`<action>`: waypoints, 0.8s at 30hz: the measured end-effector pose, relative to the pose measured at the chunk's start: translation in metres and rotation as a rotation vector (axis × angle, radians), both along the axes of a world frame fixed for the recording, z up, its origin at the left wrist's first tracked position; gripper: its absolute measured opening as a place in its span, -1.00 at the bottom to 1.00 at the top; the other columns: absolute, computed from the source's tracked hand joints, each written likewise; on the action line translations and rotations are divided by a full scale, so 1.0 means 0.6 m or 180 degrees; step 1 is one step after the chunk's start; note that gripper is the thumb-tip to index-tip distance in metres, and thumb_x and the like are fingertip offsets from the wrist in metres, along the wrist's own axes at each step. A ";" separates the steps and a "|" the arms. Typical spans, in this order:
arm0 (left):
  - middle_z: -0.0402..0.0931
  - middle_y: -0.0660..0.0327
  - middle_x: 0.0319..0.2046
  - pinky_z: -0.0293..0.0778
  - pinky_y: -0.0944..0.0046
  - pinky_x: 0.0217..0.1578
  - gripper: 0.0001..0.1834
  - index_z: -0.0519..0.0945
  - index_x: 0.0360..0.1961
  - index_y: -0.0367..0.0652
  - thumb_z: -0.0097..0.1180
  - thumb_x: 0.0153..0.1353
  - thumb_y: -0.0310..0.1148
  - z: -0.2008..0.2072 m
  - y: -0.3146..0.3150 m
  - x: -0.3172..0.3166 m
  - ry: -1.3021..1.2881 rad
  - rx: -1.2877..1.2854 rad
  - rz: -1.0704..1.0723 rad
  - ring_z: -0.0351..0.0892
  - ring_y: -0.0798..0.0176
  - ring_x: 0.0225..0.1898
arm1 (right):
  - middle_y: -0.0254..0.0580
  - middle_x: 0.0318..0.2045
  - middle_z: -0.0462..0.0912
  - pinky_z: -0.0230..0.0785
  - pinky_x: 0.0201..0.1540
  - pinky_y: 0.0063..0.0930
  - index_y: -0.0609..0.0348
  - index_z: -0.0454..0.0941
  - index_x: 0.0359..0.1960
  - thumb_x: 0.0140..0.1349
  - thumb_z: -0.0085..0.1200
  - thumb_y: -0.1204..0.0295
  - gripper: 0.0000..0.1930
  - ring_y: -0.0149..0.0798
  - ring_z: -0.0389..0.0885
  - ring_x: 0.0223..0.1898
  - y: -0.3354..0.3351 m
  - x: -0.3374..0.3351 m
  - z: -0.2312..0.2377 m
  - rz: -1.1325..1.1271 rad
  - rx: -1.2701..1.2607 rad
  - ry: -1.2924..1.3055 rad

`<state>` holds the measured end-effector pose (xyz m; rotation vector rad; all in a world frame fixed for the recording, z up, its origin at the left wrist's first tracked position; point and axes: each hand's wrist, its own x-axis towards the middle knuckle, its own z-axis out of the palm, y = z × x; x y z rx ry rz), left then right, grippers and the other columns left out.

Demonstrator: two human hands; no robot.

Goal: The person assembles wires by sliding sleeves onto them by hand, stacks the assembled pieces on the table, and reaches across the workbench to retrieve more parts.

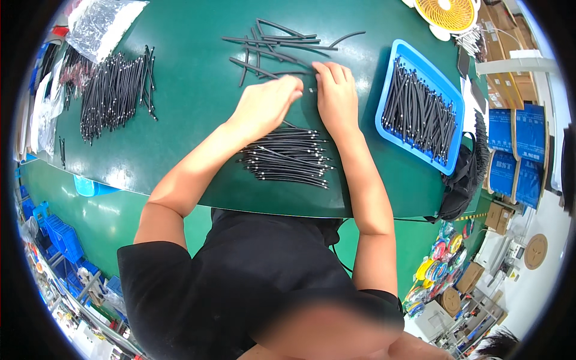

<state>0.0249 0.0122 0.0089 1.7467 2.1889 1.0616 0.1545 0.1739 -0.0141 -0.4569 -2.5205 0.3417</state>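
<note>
My left hand [267, 107] is closed in a pinch above the table, just beyond a row of short black cables [288, 159] with small pale ends. What sits between its fingertips is hidden. To its right, my right hand [337, 96] has its fingers curled down and drawn together. Its fingertips meet the ends of loose black tubes [279, 41], which lie crisscrossed on the far side. Whether those fingers grip a tube is hidden. The row of cables lies between my forearms, near the table's front edge.
A blue tray [380, 117] full of similar black cables stands at the right. Another cable pile [114, 93] lies on the left of the green table [186, 66], near a clear plastic bag [105, 27]. A yellow-and-white fan [447, 13] and a black bag [459, 192] are at the right edge.
</note>
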 end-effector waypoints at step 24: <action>0.70 0.22 -0.28 0.61 0.25 -0.35 -0.88 0.70 -0.12 -0.10 0.33 0.40 -0.33 -0.007 -0.008 -0.027 0.0043 0.0310 0.0632 0.72 0.24 -0.41 | -0.18 0.02 0.61 0.23 0.21 0.01 0.02 0.66 0.09 0.34 0.23 0.38 -0.70 -0.11 0.56 0.15 -0.052 0.006 0.027 -0.0436 0.0156 -0.0112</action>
